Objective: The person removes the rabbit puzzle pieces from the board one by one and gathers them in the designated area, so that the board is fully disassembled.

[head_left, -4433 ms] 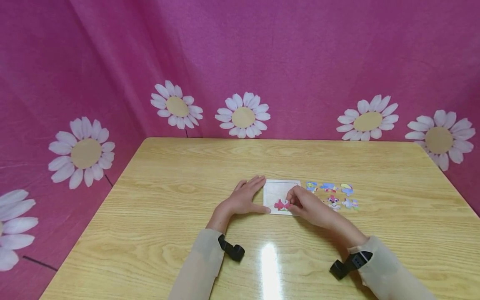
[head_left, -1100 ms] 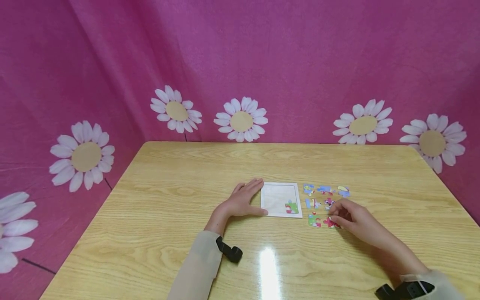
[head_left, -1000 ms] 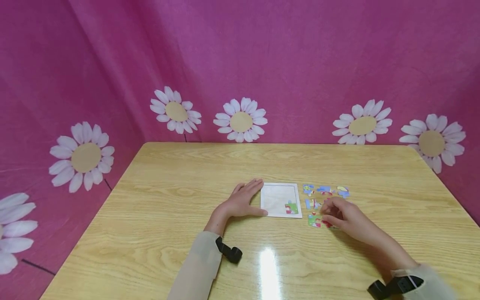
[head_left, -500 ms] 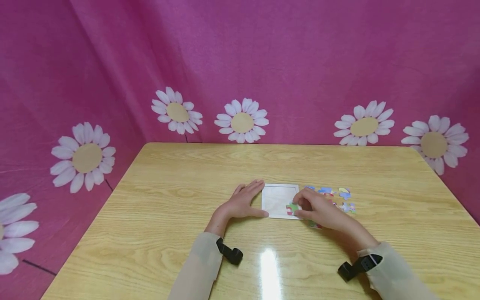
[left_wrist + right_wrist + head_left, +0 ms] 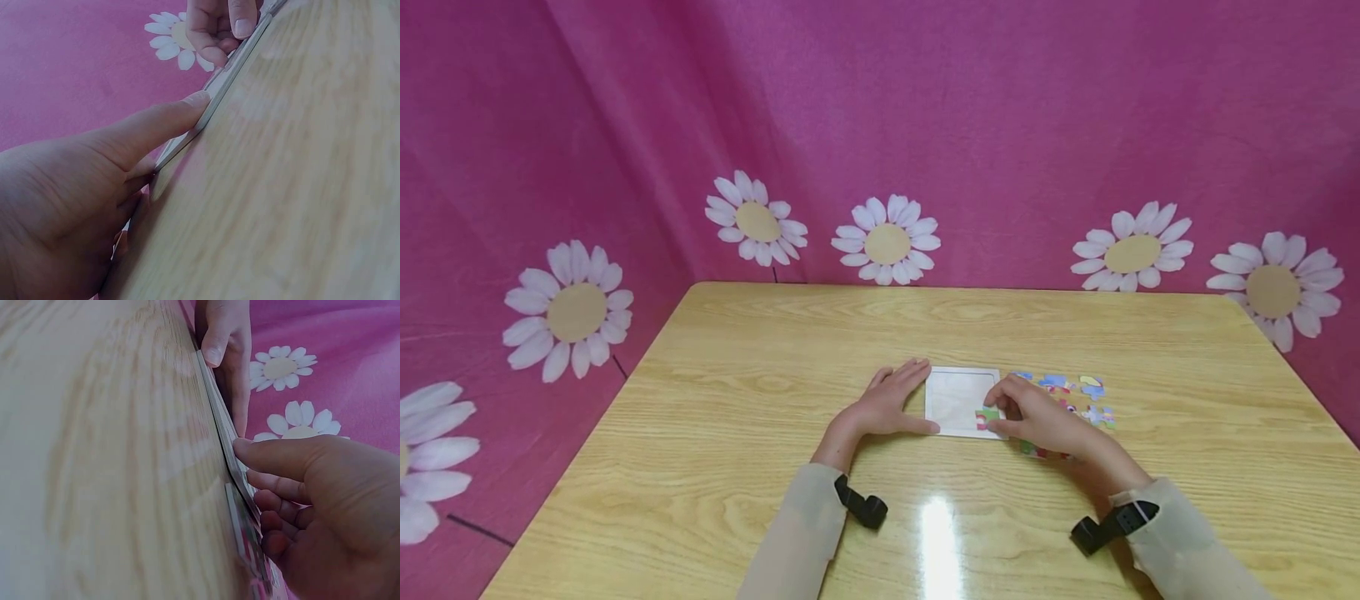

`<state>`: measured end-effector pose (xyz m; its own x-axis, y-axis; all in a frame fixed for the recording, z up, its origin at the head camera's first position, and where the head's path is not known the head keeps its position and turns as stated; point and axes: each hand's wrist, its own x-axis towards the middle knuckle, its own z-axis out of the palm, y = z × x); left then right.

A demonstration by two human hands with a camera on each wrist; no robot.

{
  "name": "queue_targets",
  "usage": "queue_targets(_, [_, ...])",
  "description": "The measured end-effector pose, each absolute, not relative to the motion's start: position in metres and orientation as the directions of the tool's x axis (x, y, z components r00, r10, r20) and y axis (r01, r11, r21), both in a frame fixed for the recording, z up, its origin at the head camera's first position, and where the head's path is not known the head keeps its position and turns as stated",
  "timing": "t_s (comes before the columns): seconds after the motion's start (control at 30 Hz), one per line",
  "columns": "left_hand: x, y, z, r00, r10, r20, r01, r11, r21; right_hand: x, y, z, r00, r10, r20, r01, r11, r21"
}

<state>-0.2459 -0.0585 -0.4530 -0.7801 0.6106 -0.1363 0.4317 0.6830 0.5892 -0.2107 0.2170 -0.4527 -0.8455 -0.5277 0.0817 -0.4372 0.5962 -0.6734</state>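
Observation:
A white puzzle board (image 5: 955, 404) with a raised frame lies flat on the table. In its lower right corner sits a green and red puzzle piece (image 5: 987, 419). My right hand (image 5: 1037, 417) pinches this piece, thumb at its near edge and index finger at its far edge. In the right wrist view the thumb (image 5: 269, 456) lies over the board's near edge, and the other fingers are curled. My left hand (image 5: 887, 404) rests along the board's left side, fingers extended, with its thumb (image 5: 181, 112) on the near corner. The right hand partly covers the piece.
Several loose puzzle pieces lie in rows to the right of the board, among them a blue and yellow piece (image 5: 1092, 386) and a pale blue piece (image 5: 1099, 417). The right hand hides some of them. The wooden table (image 5: 737, 375) meets a pink flowered cloth (image 5: 1000, 125) behind.
The right hand carried a red piece from the board to the loose rows and let go of it. It then came back left to the green and red piece. The left hand stayed put.

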Motion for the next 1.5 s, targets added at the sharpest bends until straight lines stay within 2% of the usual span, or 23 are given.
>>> queue_targets(0.5, [-0.246, -0.058, -0.453, -0.779, 0.616, -0.122, 0.445, 0.679, 0.583, -0.205, 0.216, -0.449, -0.860, -0.499, 0.111, -0.429, 0.586, -0.687])
queue_targets(0.93, [-0.247, -0.058, -0.455, -0.781, 0.611, -0.129, 0.445, 0.689, 0.572, -0.198, 0.214, -0.451, -0.830, -0.497, 0.252, -0.525, 0.544, -0.655])
queue_targets(1.1, [-0.248, -0.057, -0.456, -0.780, 0.612, -0.127, 0.448, 0.689, 0.570, -0.198, 0.215, -0.451, -0.836, -0.485, 0.257, -0.517, 0.539, -0.664])
queue_targets(1.5, [-0.247, -0.058, -0.454, -0.776, 0.617, -0.132, 0.444, 0.683, 0.580, -0.188, 0.237, -0.450, -0.845, -0.449, 0.290, -0.517, 0.545, -0.660])
